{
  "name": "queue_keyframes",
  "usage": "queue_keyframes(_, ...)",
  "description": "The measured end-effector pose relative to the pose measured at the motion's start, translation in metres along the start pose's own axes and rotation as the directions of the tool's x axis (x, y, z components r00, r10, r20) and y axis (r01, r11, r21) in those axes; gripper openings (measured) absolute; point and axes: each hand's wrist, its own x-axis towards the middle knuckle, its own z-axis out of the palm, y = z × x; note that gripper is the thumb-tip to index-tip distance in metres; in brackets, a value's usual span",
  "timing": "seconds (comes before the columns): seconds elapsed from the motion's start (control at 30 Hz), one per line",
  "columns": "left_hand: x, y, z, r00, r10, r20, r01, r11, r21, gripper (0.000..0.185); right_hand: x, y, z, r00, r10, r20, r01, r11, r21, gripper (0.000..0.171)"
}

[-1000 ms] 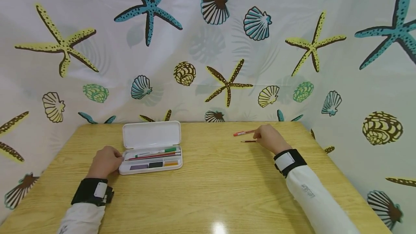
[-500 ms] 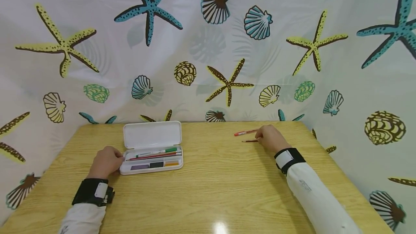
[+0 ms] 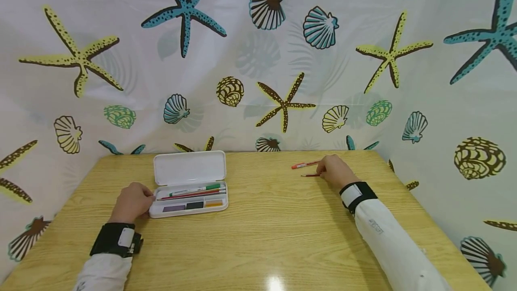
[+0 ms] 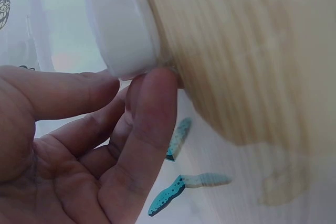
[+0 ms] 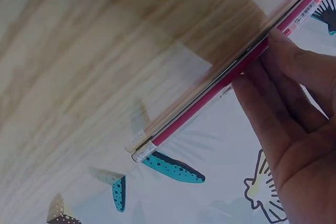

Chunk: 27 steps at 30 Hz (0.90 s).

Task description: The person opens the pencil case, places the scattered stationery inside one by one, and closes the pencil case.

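**Fingers on the pens, case steadied**

My right hand (image 3: 336,172) sits right of centre in the head view, fingertips (image 5: 273,51) laid against the dark red pen (image 3: 310,175); I judge this a touch, not yet a full grasp. To lift it cleanly I should roll it into a pinch and leave the orange pen (image 3: 304,165) just above it alone. My left hand (image 3: 132,201) rests relaxed against the white pencil case (image 3: 189,191), lower left, lid open, fingers (image 4: 152,108) touching its corner on the counter (image 3: 266,232). The case is well apart from the pens.
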Motion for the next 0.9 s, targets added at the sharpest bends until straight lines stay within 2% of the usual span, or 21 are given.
queue_keyframes(0.33,-0.0019,0.0025,-0.0011,1.0,-0.004,0.008,0.004,1.0,0.0,0.028,-0.0023,-0.0012,-0.0003,1.0,-0.008,0.014,0.008,1.0,-0.004,0.019)
queue_keyframes(0.63,-0.0041,0.0045,-0.0023,1.0,-0.004,0.009,0.004,1.0,0.007,0.028,-0.0029,-0.0012,0.0015,0.999,0.024,0.023,-0.024,1.0,0.003,0.018)
queue_keyframes(0.9,-0.0056,0.0068,-0.0031,1.0,-0.014,0.014,0.014,1.0,0.008,0.028,-0.0004,-0.0028,0.0025,0.999,0.025,0.034,-0.024,0.999,-0.03,0.016)
